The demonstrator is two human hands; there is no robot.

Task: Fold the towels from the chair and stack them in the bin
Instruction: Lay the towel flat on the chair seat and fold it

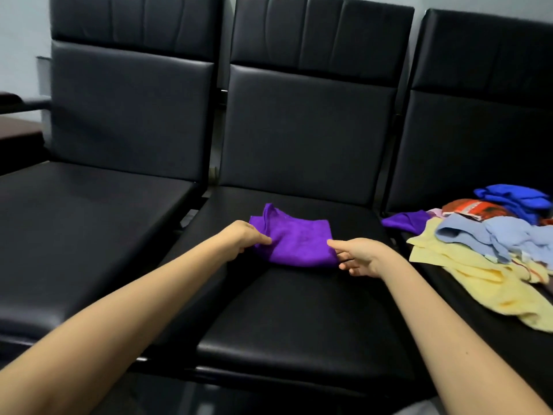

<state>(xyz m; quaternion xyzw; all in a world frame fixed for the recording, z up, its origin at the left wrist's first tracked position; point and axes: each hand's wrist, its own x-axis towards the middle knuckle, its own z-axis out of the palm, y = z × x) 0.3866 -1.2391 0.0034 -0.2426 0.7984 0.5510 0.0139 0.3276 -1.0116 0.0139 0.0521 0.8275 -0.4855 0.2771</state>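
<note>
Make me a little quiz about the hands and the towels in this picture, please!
1. True or false: the left hand and the right hand both pinch the purple towel on the middle seat.
2. Where does the pile of unfolded towels lie? A) on the left seat B) on the right seat C) on the floor
3. Fill in: the towel farthest back in that pile is ____.
Key: 1 true; 2 B; 3 blue.
</note>
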